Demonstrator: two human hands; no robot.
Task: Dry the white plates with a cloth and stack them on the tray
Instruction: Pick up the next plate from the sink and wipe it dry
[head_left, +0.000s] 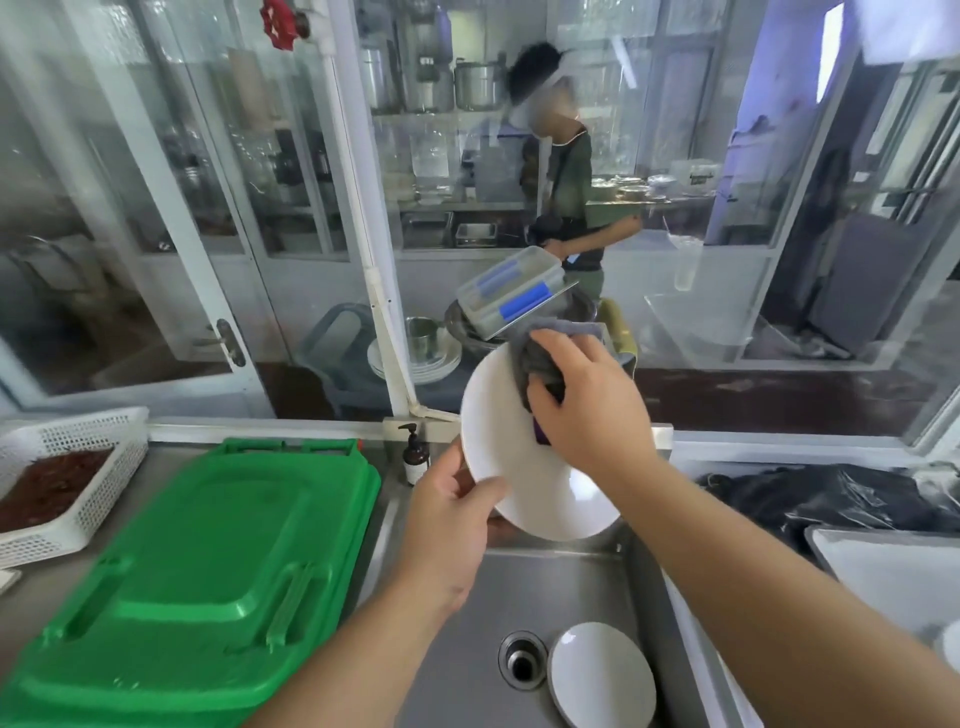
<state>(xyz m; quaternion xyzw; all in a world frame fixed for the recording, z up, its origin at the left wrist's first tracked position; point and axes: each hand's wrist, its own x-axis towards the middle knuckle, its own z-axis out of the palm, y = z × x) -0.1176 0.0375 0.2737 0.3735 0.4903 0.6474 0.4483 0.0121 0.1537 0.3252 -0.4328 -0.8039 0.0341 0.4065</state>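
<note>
Above the stainless steel sink (457, 644), a round white plate (511, 478) is held tilted in the air. Its lower left rim is gripped by the left hand (449, 525), thumb on the face. The right hand (582, 400) clutches a bunched grey cloth (540, 358) against the plate's upper part. Down in the sink, a second white plate (602, 675) lies just right of the drain (522, 660). Left of the sink lies a green plastic lid (197, 571).

White plate (498, 447) tilted, grey cloth (540, 358) against it
</note>
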